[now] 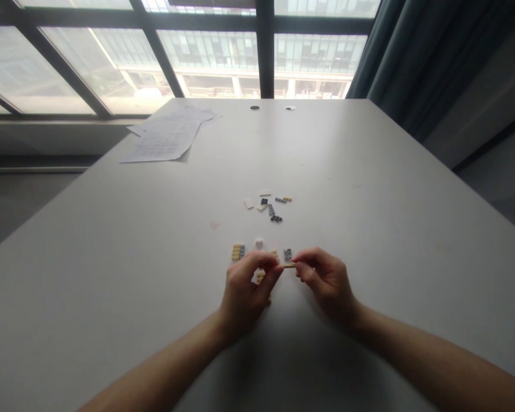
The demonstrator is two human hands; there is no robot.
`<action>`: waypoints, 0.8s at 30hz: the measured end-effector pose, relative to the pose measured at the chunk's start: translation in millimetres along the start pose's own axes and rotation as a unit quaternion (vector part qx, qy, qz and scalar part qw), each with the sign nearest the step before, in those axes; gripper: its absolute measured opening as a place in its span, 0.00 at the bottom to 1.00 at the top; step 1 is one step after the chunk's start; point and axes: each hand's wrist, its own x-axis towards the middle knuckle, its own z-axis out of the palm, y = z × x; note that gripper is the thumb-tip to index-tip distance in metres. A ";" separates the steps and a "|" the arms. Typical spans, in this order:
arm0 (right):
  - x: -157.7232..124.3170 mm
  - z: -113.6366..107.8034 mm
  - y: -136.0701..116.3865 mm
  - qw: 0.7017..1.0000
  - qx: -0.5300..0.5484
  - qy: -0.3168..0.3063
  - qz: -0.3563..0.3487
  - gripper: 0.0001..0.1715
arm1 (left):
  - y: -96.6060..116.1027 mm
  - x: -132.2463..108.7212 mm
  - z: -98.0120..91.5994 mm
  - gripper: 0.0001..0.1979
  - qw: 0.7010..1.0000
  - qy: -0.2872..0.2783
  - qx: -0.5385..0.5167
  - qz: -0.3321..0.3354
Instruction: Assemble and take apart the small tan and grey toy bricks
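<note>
Between my two hands is a thin tan building-block plate (pixel 289 265). My left hand (pixel 252 286) pinches its left end, and my right hand (pixel 325 279) pinches the right end. Just beyond the fingers lie a grey block piece (pixel 287 254) and a tan piece (pixel 275 255), the latter partly behind my left fingers. Another tan piece (pixel 260 277) shows through the gap in my left hand; most of it is hidden. To the left sits a studded tan block (pixel 236 252) with a grey strip (pixel 242 252) along its right side. A small whitish piece (pixel 259 243) lies above my left hand.
Farther out on the white table (pixel 154 274) is a loose group of small pieces: a white tile (pixel 249 203), a dark piece (pixel 276 218), a grey plate (pixel 271 210) and several others. Printed papers (pixel 163 137) lie at the back left. A dark curtain (pixel 395 63) hangs at right.
</note>
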 end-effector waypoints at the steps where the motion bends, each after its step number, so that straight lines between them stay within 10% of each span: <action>1: 0.2 0.0 0.1 1.000 0.001 0.000 0.002 0.05 | -0.5 -0.4 0.2 0.03 1.000 -0.003 0.000 -0.001; 24: 3.3 -2.2 0.7 1.000 0.015 0.004 0.021 0.05 | -1.7 -2.8 2.7 0.03 0.999 -0.034 0.001 0.025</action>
